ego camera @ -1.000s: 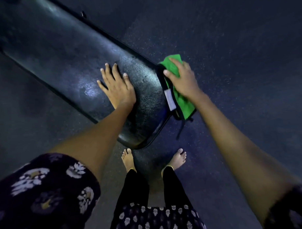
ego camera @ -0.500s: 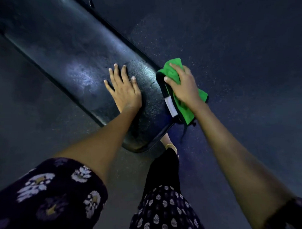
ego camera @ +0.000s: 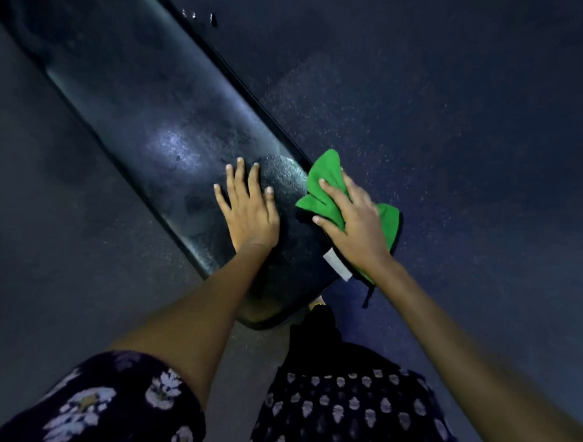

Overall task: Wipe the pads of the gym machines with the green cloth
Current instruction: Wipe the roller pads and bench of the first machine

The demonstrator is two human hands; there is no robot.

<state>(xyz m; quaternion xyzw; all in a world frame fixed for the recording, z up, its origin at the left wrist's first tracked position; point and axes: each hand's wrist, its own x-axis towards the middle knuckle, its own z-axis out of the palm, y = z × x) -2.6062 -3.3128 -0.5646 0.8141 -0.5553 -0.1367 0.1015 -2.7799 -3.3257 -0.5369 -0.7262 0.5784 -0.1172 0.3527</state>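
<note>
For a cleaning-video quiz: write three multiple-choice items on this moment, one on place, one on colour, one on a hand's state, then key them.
1. Where does the left hand rest?
A. on the black pad
B. on the floor
C. on the cloth

2. What colour is the cloth?
A. red
B. green
C. white

3. How does the right hand lie?
A. clenched, empty
B. hanging idle
C. pressing the cloth at the pad's edge

Key: 1 A, palm flat on the pad; 2 B, bright green fabric; 3 C, fingers spread over the cloth.
</note>
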